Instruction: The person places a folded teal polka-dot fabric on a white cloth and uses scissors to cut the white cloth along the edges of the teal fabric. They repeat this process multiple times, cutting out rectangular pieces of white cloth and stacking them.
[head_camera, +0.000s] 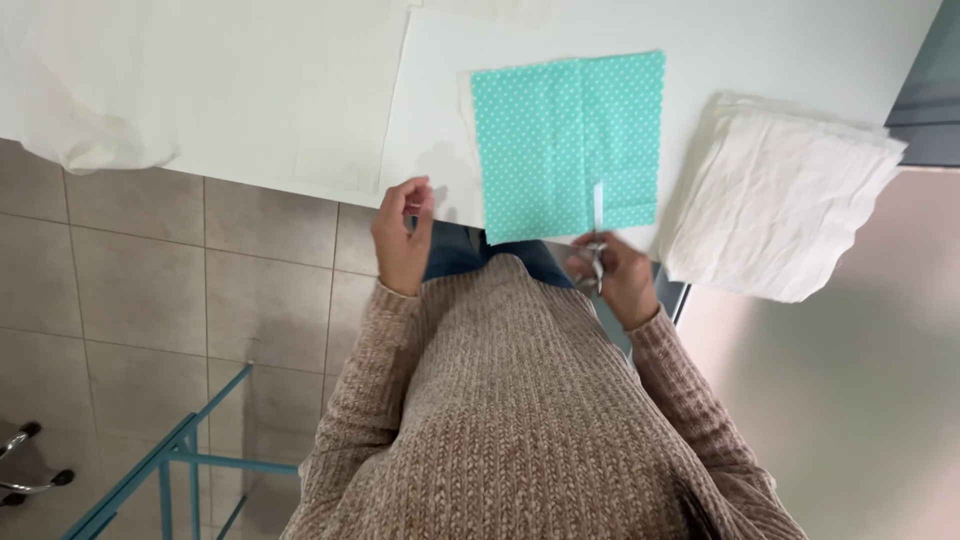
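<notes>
table: white top (300, 100) over tiled floor
cloth: teal dotted square (565, 140), flat for cutting
right hand: (620, 275) closed on scissors (598, 235) at cloth's near edge
left hand: (403, 235) curled, empty, left of cloth

The cloth (565, 140) is a teal square with small white dots, spread flat on the white tabletop (780, 50), its near edge at the tabletop's rim. The scissors (597, 235), silver-bladed, point into that near edge, blades upright over the cloth.

Scene is evenly and brightly lit by soft, diffuse light. A faint shadow is cast on the white table (800, 50) beside the left hand (402, 238). Highlights are slightly washed out. Focus is sharp; little edge distortion is seen.
</notes>
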